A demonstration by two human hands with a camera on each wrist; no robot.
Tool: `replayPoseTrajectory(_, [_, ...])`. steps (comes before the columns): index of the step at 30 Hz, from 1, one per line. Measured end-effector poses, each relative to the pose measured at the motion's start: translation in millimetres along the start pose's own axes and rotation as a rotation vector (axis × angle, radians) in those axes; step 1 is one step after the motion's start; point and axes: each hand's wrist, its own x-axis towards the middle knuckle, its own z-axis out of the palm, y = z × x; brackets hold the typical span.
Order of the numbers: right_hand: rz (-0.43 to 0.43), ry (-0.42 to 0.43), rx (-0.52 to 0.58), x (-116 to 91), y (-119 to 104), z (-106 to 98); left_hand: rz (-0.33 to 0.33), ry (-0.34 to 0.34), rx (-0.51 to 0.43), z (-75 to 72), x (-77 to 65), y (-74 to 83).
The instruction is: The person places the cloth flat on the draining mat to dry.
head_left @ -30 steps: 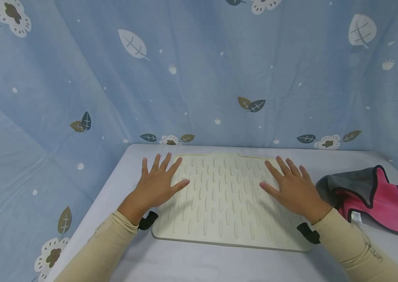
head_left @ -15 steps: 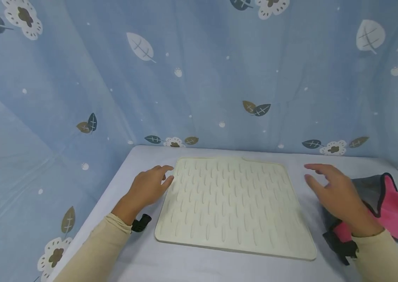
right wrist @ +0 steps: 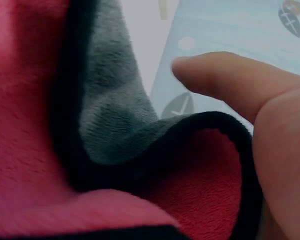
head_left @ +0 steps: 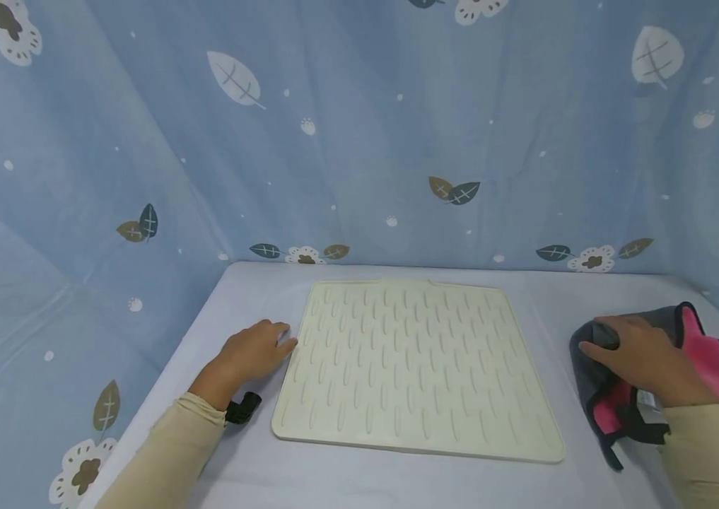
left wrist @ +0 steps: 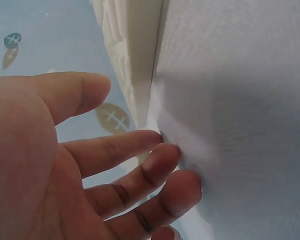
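My left hand (head_left: 244, 357) rests beside the left edge of a cream ribbed mat (head_left: 416, 367), its fingers loosely bent. In the left wrist view its fingertips (left wrist: 182, 190) meet the white cloth next to the mat's thick edge, with nothing held. To the right of the mat, my right hand (head_left: 648, 353) grips a cleaning cloth (head_left: 715, 367), grey on one side and pink on the other with dark trim. A grey fold bulges between thumb and fingers. The right wrist view has the thumb (right wrist: 225, 75) above the cloth's curled edge, the other fingers hidden.
A white sheet (head_left: 334, 481) covers the table under mat and cleaning cloth. Behind and to the left hangs a blue curtain (head_left: 359, 141) with leaf and flower prints. Each wrist carries a small black mount (head_left: 243, 408).
Both hands were spread over the mat. The left has drawn back to the mat's left side; the right has swung right and taken hold of the cleaning cloth.
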Motion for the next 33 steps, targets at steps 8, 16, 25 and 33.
replayPoseTrajectory(8, [-0.008, -0.047, -0.052, 5.0, 11.1, 17.0, 0.018, 0.012, 0.023, 3.5, 0.0, 4.3])
replayPoseTrajectory(16, [-0.002, -0.13, -0.078, 7.8, 17.6, 19.4, 0.032, 0.008, 0.024, 4.0, 0.7, 6.7])
replayPoseTrajectory(25, [0.02, -0.148, -0.074, 8.3, 6.5, 13.9, 0.055, 0.018, 0.026, 6.4, 0.8, 4.1])
replayPoseTrajectory(33, [0.055, -0.129, -0.027, 7.8, 6.0, 8.7, 0.053, 0.019, 0.022, 7.4, 2.3, 3.5])
